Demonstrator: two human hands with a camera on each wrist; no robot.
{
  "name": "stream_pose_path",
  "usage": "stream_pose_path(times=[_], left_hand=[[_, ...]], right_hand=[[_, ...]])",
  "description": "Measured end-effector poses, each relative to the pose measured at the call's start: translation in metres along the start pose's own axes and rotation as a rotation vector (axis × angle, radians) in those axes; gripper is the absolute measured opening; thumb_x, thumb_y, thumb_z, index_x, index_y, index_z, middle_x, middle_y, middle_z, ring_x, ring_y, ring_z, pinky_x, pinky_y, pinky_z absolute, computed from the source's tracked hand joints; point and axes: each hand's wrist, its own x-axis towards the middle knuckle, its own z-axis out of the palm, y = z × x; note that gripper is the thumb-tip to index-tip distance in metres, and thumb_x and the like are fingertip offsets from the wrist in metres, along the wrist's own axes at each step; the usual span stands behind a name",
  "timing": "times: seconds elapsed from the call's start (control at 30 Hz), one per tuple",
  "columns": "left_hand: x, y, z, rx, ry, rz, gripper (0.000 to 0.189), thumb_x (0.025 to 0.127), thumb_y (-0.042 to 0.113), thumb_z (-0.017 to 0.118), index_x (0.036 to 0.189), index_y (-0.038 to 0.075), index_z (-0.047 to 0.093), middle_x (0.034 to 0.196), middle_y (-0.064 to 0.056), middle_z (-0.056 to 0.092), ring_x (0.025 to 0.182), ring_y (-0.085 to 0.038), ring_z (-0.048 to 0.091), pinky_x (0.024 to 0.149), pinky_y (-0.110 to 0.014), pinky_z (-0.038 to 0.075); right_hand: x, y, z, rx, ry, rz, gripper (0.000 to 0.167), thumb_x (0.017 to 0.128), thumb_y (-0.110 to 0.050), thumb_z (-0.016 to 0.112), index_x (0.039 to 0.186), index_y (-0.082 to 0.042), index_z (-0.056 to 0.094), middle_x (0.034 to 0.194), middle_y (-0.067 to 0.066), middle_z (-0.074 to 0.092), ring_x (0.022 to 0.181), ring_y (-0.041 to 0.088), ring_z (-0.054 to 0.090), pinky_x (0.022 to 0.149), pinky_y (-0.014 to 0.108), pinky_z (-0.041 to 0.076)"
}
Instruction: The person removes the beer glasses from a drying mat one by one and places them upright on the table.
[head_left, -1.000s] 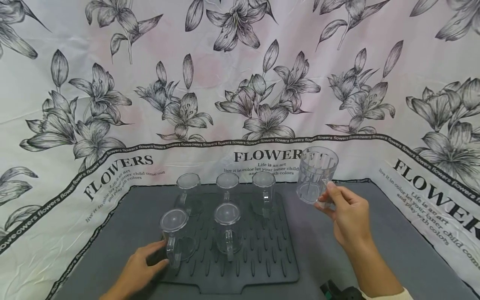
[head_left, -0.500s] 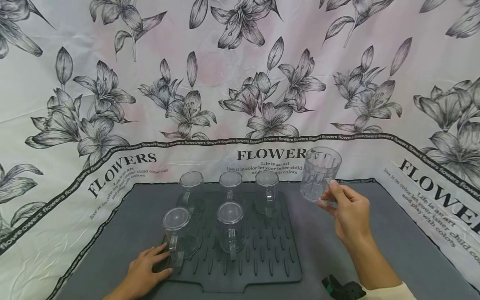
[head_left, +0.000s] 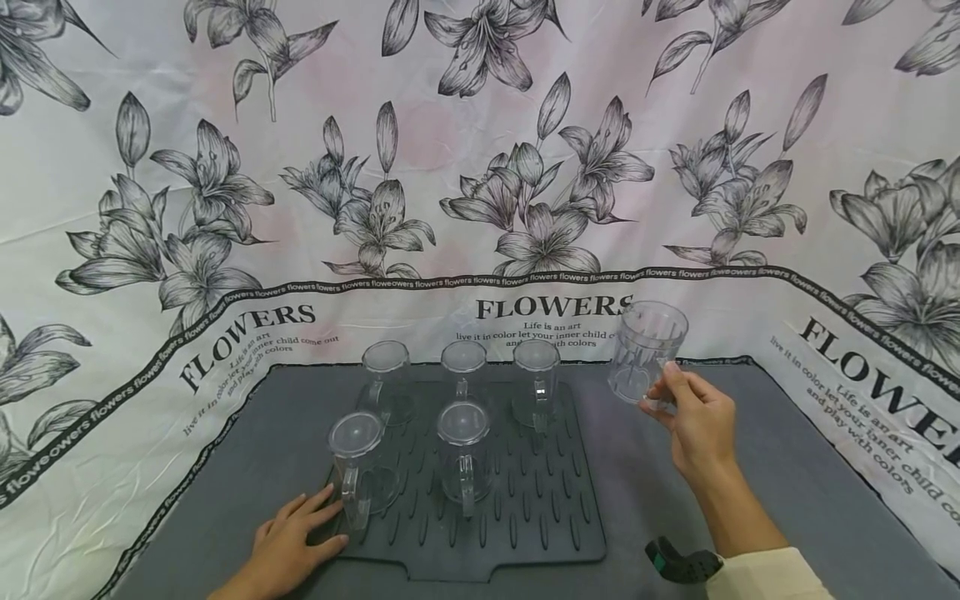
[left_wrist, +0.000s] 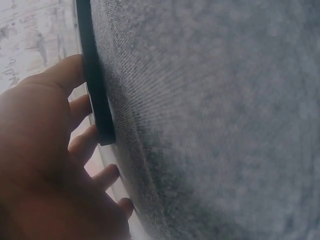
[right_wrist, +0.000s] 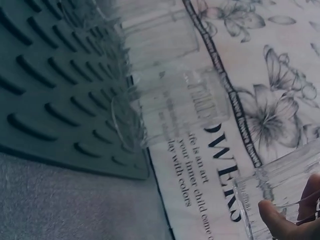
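My right hand [head_left: 701, 421] pinches the handle of a clear glass mug [head_left: 647, 354], which hangs mouth up over the table, right of the dark ridged drying mat [head_left: 543, 533]. In the right wrist view, the thumb [right_wrist: 272, 217] lies against this mug. On the mat, clear mugs stand upside down: three at the back, such as the back right mug [head_left: 536, 379], and two in front, the front left mug [head_left: 356, 437] and the front middle mug [head_left: 463, 425]. With fingers spread, my left hand [head_left: 288, 542] touches the mat's left edge beside the front left mug.
A grey cloth [head_left: 810, 492] covers the table. Behind and at both sides stands a white curtain [head_left: 420, 217] printed with flowers and lettering. A black strap-like device [head_left: 681, 562] sits by my right sleeve [head_left: 768, 575].
The held mug has shifted slightly right and down, with its rim tipping a little. My left hand's fingers have spread along the mat edge. The mugs on the mat stay put.
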Motion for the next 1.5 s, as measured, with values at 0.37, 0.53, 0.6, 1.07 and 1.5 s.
stream_pose_path(times=[0.37, 0.53, 0.6, 1.07, 1.5], left_hand=[[0.001, 0.001, 0.001, 0.004, -0.017, -0.024, 0.062, 0.080, 0.052, 0.073, 0.128, 0.014, 0.066, 0.145, -0.010, 0.045, 0.131, -0.046, 0.032, 0.089, -0.075, 0.024], [0.002, 0.001, 0.001, 0.003, -0.019, -0.033, 0.062, 0.079, 0.050, 0.074, 0.128, 0.014, 0.066, 0.145, -0.010, 0.045, 0.131, -0.046, 0.031, 0.089, -0.075, 0.024], [0.003, 0.001, 0.001, 0.005, -0.022, -0.040, 0.061, 0.080, 0.050, 0.074, 0.128, 0.014, 0.066, 0.145, -0.010, 0.045, 0.131, -0.047, 0.031, 0.090, -0.075, 0.024], [0.005, -0.002, 0.003, -0.016, -0.036, -0.049, 0.060, 0.081, 0.047, 0.075, 0.129, 0.012, 0.065, 0.145, -0.012, 0.044, 0.131, -0.049, 0.031, 0.089, -0.077, 0.022], [0.007, -0.003, 0.005, -0.026, -0.038, -0.062, 0.060, 0.080, 0.045, 0.075, 0.129, 0.012, 0.065, 0.146, -0.012, 0.044, 0.132, -0.048, 0.030, 0.090, -0.076, 0.020]], right_hand=[[0.023, 0.042, -0.015, -0.073, 0.098, 0.055, 0.042, 0.091, -0.026, 0.069, 0.085, 0.015, 0.063, 0.076, 0.008, 0.060, 0.073, 0.020, 0.060, 0.071, 0.034, 0.057], [0.028, 0.058, -0.019, -0.050, 0.108, 0.071, 0.039, 0.092, -0.022, 0.068, 0.083, 0.016, 0.062, 0.074, 0.007, 0.060, 0.072, 0.018, 0.061, 0.068, 0.033, 0.058], [0.029, 0.064, -0.020, -0.049, 0.115, 0.082, 0.038, 0.092, -0.021, 0.068, 0.083, 0.016, 0.062, 0.074, 0.007, 0.060, 0.072, 0.017, 0.061, 0.066, 0.032, 0.058], [0.030, 0.090, -0.032, -0.009, 0.160, 0.150, 0.031, 0.094, -0.015, 0.066, 0.067, -0.001, 0.065, 0.065, 0.003, 0.061, 0.061, 0.012, 0.061, 0.056, 0.030, 0.057], [0.031, 0.095, -0.042, -0.003, 0.086, 0.171, 0.031, 0.097, -0.017, 0.061, 0.072, 0.001, 0.063, 0.070, 0.004, 0.060, 0.065, 0.014, 0.062, 0.063, 0.036, 0.058]])
